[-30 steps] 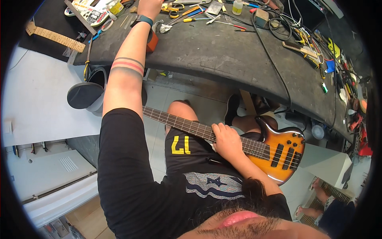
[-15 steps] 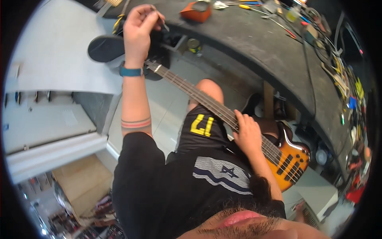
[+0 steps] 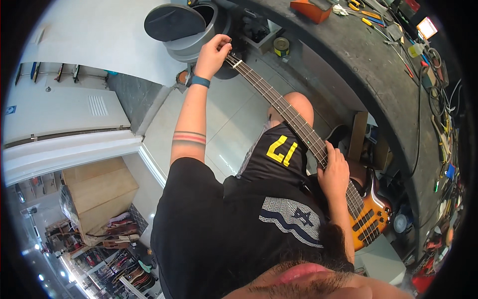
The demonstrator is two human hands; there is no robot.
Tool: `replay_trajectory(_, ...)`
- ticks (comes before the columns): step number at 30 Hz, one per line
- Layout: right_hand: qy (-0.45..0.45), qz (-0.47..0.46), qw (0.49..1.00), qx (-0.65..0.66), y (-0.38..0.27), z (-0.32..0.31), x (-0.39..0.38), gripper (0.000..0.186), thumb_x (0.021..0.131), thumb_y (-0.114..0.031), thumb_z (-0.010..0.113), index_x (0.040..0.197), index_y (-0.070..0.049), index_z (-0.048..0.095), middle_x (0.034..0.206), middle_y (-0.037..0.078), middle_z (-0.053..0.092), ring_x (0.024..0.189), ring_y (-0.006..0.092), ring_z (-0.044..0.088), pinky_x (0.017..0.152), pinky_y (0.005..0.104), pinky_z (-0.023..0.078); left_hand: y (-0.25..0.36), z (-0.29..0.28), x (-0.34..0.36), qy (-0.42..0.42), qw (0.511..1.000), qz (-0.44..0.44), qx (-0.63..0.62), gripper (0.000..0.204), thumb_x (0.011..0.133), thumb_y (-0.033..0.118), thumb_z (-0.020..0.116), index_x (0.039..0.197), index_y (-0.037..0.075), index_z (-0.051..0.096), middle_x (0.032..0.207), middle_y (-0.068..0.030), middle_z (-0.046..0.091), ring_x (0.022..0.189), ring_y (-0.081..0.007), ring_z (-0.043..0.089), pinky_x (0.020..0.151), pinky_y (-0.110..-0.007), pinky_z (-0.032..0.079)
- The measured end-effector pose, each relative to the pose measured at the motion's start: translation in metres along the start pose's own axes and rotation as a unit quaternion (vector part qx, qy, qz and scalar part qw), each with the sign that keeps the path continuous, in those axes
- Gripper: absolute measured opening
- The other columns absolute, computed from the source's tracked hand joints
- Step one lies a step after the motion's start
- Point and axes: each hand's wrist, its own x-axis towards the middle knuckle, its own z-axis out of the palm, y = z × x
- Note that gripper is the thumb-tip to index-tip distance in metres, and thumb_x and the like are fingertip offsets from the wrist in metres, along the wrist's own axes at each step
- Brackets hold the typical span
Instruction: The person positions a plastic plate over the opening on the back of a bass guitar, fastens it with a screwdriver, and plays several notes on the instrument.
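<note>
A four-string bass guitar (image 3: 294, 117) lies across my lap, its dark neck running up and left from a sunburst body. My left hand (image 3: 213, 56) is at the headstock end, just beyond the pale nut, with its fingers curled into a pinch. A small dark bit shows at those fingertips, too small to name, and most of the headstock is hidden. Lower down, my right hand (image 3: 334, 172) rests over the strings where the neck nears the body. Its fingers are stretched out along the fretboard edge.
A dark curved workbench (image 3: 368, 70) runs along the right, strewn with tools and cables. An orange block (image 3: 311, 11) sits at its far end. Beyond my left hand stands a grey bin (image 3: 191, 47) with a black lid. A tin can (image 3: 281, 46) is under the bench.
My left hand has come down from above the bench edge to the headstock, and the thin light piece in its fingers no longer shows. My right hand stays on the strings. The view has shifted.
</note>
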Motion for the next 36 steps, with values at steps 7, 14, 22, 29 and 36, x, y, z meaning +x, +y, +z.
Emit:
replay_trajectory(7,0.0,0.007,1.0,-0.002,-0.001,0.001,0.0,0.089,0.075,-0.007,0.088,0.157,-0.008,0.054,0.123,0.012,0.064,0.115,0.0336,0.065,0.099,0.0458,0.055,0.0,0.0,0.003,-0.001,0.992,0.063,0.11,0.021,0.102,0.012,0.078,0.121,0.003,0.076,0.098,-0.0092,0.08,0.088,-0.0176,0.074,0.08,-0.033,0.058)
replay_trajectory(14,0.001,0.007,1.0,-0.002,-0.002,-0.001,-0.001,0.09,0.075,-0.007,0.088,0.158,-0.009,0.053,0.123,0.012,0.063,0.115,0.0336,0.065,0.099,0.0457,0.055,0.003,0.008,0.001,-0.038,0.989,0.058,0.129,0.022,0.101,0.016,0.076,0.121,0.006,0.078,0.103,-0.0127,0.083,0.092,-0.0274,0.079,0.084,-0.037,0.061)
replay_trajectory(22,-0.001,0.016,1.0,0.015,-0.003,-0.003,-0.001,0.085,0.076,-0.002,0.084,0.156,-0.009,0.053,0.121,0.015,0.065,0.115,0.0382,0.066,0.1,0.0484,0.056,0.01,0.014,-0.004,-0.029,0.985,0.082,0.147,0.021,0.101,0.016,0.076,0.12,0.007,0.08,0.103,-0.0133,0.084,0.093,-0.029,0.08,0.083,-0.038,0.062)
replay_trajectory(29,-0.006,0.007,1.0,0.004,0.0,-0.002,-0.001,0.091,0.075,-0.008,0.089,0.158,-0.009,0.053,0.123,0.012,0.064,0.115,0.0337,0.065,0.098,0.0459,0.055,0.008,0.014,-0.001,-0.041,0.987,0.066,0.139,0.022,0.101,0.015,0.076,0.12,0.007,0.081,0.103,-0.0139,0.084,0.093,-0.0295,0.081,0.083,-0.038,0.062)
replay_trajectory(36,-0.005,-0.001,1.0,0.002,0.003,0.0,-0.001,0.092,0.075,-0.009,0.089,0.159,-0.008,0.052,0.123,0.012,0.064,0.115,0.0336,0.065,0.098,0.0457,0.055,0.005,0.018,0.001,-0.045,0.988,0.063,0.134,0.024,0.101,0.014,0.074,0.123,0.008,0.081,0.102,-0.0139,0.084,0.092,-0.0291,0.081,0.083,-0.038,0.062)
